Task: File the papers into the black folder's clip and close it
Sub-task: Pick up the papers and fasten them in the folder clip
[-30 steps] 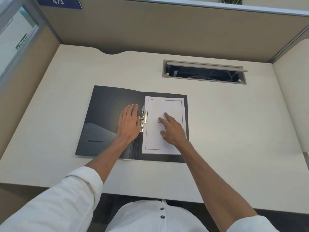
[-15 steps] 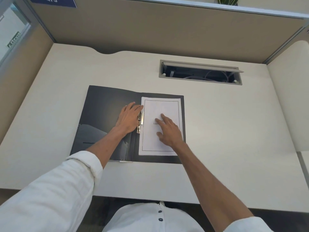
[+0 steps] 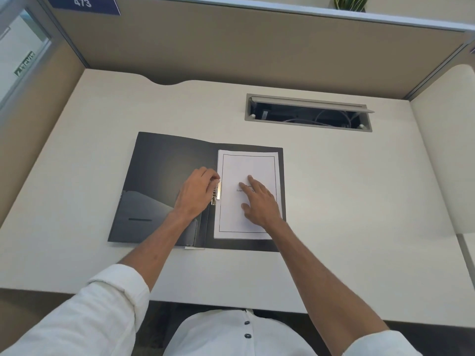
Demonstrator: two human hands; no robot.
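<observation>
A black folder [image 3: 164,170] lies open flat on the desk. A stack of white papers [image 3: 248,217] with a thin black border rests on its right half. A metal clip [image 3: 216,194] sits along the spine at the papers' left edge. My left hand [image 3: 196,192] has its fingers curled over the clip's upper part. My right hand [image 3: 259,201] lies flat on the papers with fingers spread, pressing them down.
The pale desk [image 3: 347,201] is walled by tan partition panels. An open cable slot [image 3: 308,113] with wires lies in the desk behind the folder at the right. A plant shows above the back panel.
My left hand slid from flat on the folder's left half to the clip, and its fingers have curled onto it. My right hand stays on the papers.
</observation>
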